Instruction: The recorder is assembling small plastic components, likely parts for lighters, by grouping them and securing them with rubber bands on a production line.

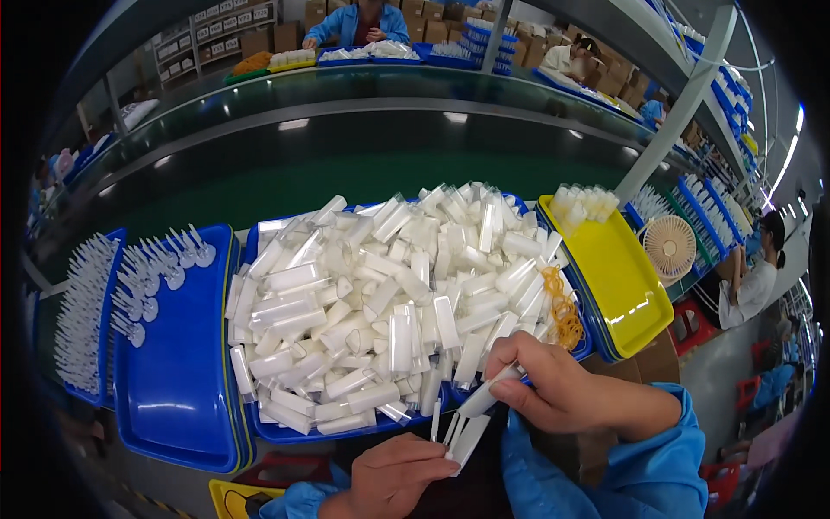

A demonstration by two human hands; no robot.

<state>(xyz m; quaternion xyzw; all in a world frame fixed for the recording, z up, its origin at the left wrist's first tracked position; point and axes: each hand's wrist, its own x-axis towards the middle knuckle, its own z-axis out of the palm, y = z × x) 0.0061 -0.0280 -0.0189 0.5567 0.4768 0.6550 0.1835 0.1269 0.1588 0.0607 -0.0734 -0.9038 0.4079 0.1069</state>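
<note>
My left hand (pixel 402 474), in a blue sleeve, holds a small fan of thin white plastic sticks (pixel 454 428) at the lower middle. My right hand (pixel 566 389) pinches a clear plastic sleeve packet (pixel 484 394) just above those sticks, at the near edge of a blue tray (pixel 259 424). That tray is heaped with several clear packets (pixel 389 294) that hold white pieces. A clump of yellow rubber bands (pixel 562 311) lies at the heap's right side, close to my right hand.
A second blue tray (pixel 173 381) on the left carries rows of white plastic spoons (pixel 147 277). A yellow tray (pixel 622 277) with a few clear packets sits to the right, beside a small beige fan (pixel 670 246). A dark conveyor runs behind. Other people sit across and at the right.
</note>
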